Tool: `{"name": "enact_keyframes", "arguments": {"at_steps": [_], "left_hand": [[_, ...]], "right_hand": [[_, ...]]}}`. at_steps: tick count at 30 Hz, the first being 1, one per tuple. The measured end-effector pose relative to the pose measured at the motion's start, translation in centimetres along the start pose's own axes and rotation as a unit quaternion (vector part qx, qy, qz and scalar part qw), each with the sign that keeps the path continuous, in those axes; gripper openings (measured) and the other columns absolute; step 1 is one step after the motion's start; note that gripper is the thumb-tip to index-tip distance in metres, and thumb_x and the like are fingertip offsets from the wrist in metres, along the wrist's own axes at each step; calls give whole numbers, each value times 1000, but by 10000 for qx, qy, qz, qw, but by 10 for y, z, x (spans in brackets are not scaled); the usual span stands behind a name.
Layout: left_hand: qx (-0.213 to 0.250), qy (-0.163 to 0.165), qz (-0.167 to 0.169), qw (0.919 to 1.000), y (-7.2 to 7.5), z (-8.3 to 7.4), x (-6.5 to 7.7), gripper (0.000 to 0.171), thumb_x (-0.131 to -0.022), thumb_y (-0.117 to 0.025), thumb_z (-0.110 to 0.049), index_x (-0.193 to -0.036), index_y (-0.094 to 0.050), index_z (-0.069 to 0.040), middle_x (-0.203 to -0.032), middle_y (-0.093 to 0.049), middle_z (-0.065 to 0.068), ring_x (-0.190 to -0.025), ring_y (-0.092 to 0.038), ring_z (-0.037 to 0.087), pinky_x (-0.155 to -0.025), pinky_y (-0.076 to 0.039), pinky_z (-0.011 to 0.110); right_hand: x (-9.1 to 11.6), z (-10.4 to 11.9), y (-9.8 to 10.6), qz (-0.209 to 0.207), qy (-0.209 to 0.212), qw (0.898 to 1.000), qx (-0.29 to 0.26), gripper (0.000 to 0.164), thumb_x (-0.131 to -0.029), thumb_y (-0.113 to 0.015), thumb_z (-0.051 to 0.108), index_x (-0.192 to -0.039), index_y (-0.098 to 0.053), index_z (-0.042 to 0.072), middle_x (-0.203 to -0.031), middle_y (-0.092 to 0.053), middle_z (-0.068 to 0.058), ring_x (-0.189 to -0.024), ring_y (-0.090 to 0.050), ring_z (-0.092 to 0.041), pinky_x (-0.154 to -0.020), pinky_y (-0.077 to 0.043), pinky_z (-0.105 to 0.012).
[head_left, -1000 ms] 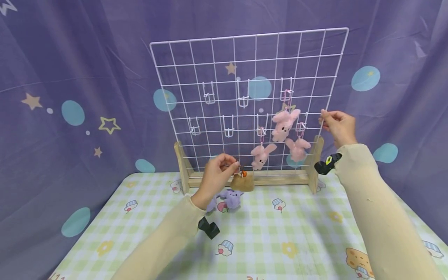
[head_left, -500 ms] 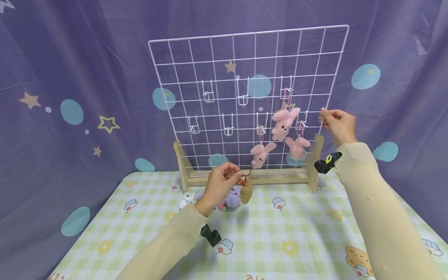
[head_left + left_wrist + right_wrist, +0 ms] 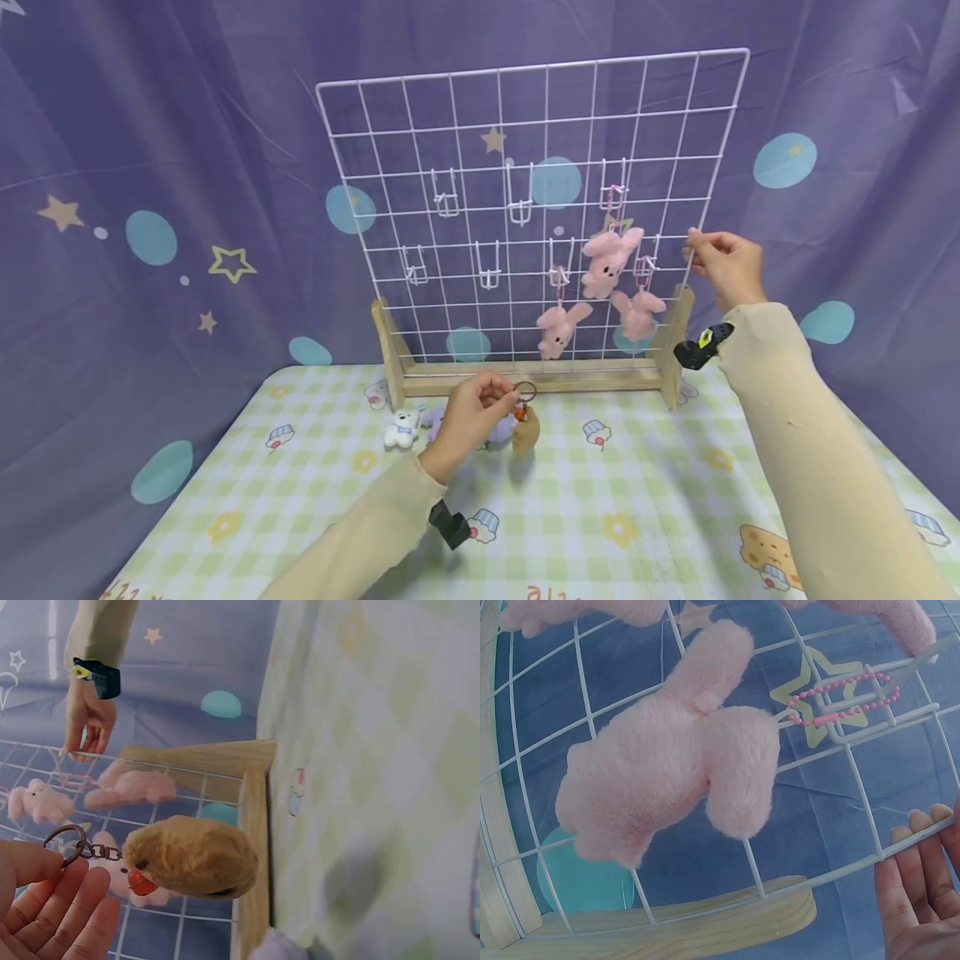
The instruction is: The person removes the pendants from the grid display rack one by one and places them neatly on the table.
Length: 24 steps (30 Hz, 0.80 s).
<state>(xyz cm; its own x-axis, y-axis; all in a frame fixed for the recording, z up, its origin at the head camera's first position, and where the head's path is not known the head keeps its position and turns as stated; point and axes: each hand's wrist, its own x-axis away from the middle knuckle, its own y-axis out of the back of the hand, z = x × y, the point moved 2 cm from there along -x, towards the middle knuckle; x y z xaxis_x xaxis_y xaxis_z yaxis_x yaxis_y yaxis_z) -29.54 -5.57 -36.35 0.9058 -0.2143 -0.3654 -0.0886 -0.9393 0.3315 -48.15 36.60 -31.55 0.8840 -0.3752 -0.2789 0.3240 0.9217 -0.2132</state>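
My left hand (image 3: 471, 421) pinches the dark metal key ring (image 3: 66, 847) of a plush keychain between thumb and fingers. From its short chain hangs a brown fuzzy bird plush (image 3: 196, 859) with an orange beak, low over the table in front of the rack. At the rack's right side, my right hand (image 3: 726, 268) holds the edge wire of the white wire grid (image 3: 547, 67). Three pink rabbit plushes hang from hooks on the grid's right half: an upper one (image 3: 607, 265), a lower left one (image 3: 558, 332) and a lower right one (image 3: 637, 317).
Bare white hooks (image 3: 490, 278) line the grid's left and middle. A wooden base (image 3: 600, 379) supports it. Behind my left hand lie purple plushes (image 3: 501, 427), partly hidden, and a white plush (image 3: 402, 428) with a blue bow. A checkered cloth (image 3: 660, 500) covers the table.
My left hand has moved down and slightly right with the bird plush, which now hangs below the ring. The white plush has come into view. My right hand stays on the grid's edge.
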Motion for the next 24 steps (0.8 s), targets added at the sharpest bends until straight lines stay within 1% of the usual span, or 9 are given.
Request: {"name": "enact_keyframes", "arguments": {"at_steps": [2,4,9,12,14,17,19,21,24], "left_hand": [[-26,-37,-21,10000,0,5,1,7,-85,-67,-3,-85,-63,3,-76,-65,12,-62,-56,7,-58,-50,19],[-91,-49,-51,9999,0,10,1,7,-85,-67,-3,-85,-63,3,-75,-65,12,-61,-55,7,-57,-49,19],[-275,36,-110,9996,-1,16,2,6,-84,-68,-2,-83,-64,2,-74,-66,11,-61,-54,7,-55,-47,16],[-379,23,-134,9992,0,8,5,5,-84,-66,1,-83,-63,5,-74,-66,15,-62,-55,11,-55,-46,16],[-383,40,-130,9992,2,0,7,6,-84,-65,3,-83,-62,8,-76,-65,19,-64,-56,16,-56,-45,15],[-379,-52,-142,9992,4,-9,9,6,-84,-63,6,-83,-60,11,-76,-64,23,-65,-58,20,-57,-45,15],[-327,19,-197,9993,4,-1,6,7,-84,-64,4,-84,-61,10,-77,-64,22,-67,-57,20,-57,-45,14],[-317,-24,-286,9991,3,10,2,7,-84,-65,3,-83,-61,9,-76,-64,20,-66,-57,17,-57,-44,15],[-356,-29,-379,9986,2,28,-4,8,-84,-66,0,-83,-62,7,-75,-64,17,-65,-56,14,-56,-44,15]], "right_hand": [[-11,-10,4,-66,76,9999,47,30,-77,-78,32,-93,-73,7,-84,-73,-4,-71,-68,-15,-64,-56,-24],[-6,-5,2,-120,144,9993,329,32,-76,-78,35,-91,-73,8,-84,-72,-4,-72,-68,-15,-63,-55,-23],[14,13,-6,63,231,9996,179,23,-78,-77,28,-86,-72,7,-78,-71,-4,-69,-66,-16,-61,-55,-23],[12,9,-5,-2,151,9999,-56,23,-78,-78,25,-87,-73,5,-78,-71,-5,-68,-67,-17,-60,-55,-24],[9,7,-3,-34,168,9997,148,26,-79,-76,28,-89,-73,4,-80,-71,-6,-71,-67,-18,-64,-56,-25],[0,-1,1,59,164,9998,124,26,-79,-76,28,-90,-73,6,-81,-72,-5,-72,-68,-17,-64,-56,-25],[2,0,1,63,114,9998,173,26,-80,-76,28,-92,-73,6,-82,-71,-5,-73,-67,-17,-67,-56,-26],[3,0,1,181,165,9997,-82,24,-80,-76,27,-91,-74,6,-82,-72,-4,-70,-68,-15,-63,-56,-24],[12,9,-4,30,158,9997,186,26,-80,-75,29,-91,-73,6,-82,-72,-4,-72,-67,-16,-65,-56,-25]]}}
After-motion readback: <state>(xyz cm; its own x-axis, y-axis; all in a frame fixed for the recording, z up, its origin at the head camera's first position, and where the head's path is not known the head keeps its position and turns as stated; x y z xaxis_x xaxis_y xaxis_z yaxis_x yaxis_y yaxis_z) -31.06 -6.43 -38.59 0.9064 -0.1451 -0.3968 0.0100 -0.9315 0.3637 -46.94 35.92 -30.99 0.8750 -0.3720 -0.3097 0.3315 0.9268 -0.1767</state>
